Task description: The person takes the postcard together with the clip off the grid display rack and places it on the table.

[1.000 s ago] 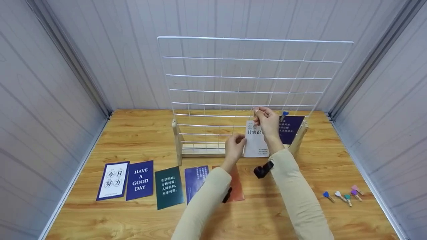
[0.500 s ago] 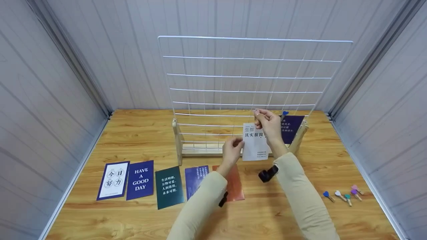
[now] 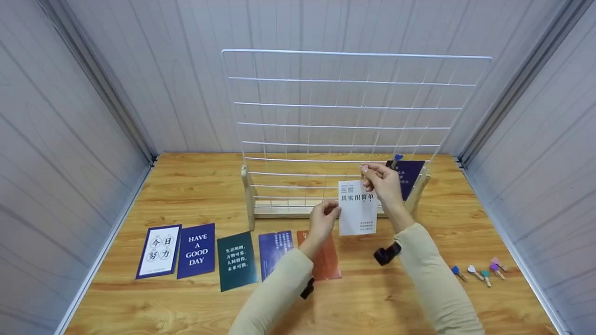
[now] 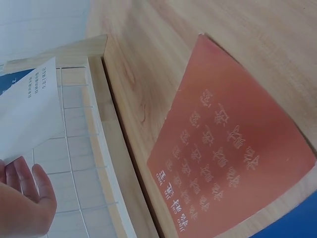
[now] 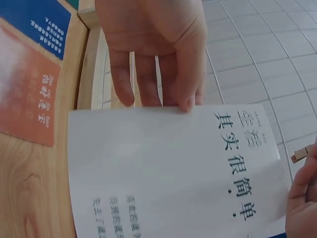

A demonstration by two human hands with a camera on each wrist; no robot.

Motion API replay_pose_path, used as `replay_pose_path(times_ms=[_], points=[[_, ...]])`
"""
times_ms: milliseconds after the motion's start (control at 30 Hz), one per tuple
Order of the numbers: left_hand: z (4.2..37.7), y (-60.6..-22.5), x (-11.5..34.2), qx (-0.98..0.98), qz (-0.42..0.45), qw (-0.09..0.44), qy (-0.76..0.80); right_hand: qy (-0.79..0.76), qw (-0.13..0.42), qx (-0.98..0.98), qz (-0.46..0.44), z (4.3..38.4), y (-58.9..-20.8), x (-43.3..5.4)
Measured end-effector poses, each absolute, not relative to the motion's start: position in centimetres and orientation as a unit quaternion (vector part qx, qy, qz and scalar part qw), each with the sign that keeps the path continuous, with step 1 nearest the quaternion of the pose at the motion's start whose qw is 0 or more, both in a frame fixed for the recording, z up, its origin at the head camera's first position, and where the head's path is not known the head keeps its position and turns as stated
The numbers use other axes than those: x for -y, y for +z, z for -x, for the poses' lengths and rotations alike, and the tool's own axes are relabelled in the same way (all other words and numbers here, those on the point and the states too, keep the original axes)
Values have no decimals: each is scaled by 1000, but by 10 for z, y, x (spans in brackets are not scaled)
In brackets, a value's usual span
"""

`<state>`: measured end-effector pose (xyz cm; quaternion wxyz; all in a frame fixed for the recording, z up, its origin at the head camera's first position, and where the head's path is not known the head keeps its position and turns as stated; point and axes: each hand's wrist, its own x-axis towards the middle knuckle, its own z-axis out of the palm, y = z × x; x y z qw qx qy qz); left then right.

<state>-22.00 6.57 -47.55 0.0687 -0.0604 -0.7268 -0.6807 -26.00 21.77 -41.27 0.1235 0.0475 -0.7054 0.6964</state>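
Observation:
My left hand pinches a white printed card by its left edge, with the thumb on the front in the right wrist view. The card is upright in front of the white wire grid. At its top right corner, my right hand pinches a small wooden clothespin, whose tip sticks out past the fingers. Behind that hand, a dark blue card hangs on the grid from a clothespin with a blue heart.
On the wooden table lie a red card, a purple card, a green card, a blue card and a blue-bordered card. Several heart clothespins lie at right. Wooden feet support the grid.
Both hands have come down and toward me, drawing the white card away from the grid. The clothespin has moved down and right with my right hand.

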Motion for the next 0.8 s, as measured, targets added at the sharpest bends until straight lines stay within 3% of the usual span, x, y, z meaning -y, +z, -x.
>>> replay_pose_path(times_ms=[100, 267, 500, 800], points=[[209, -465, -64, 720, 58, 58, -689, 702, 107, 702, -52, 256, -415, -225], [213, -485, -64, 707, 50, 31, -705, 711, 106, 691, -77, 252, -430, -238], [218, -512, -65, 708, 18, -3, -706, 732, 90, 669, -94, 291, -498, -283], [207, -523, -69, 696, -15, -36, -717, 726, 66, 682, -66, 233, -451, -271]])
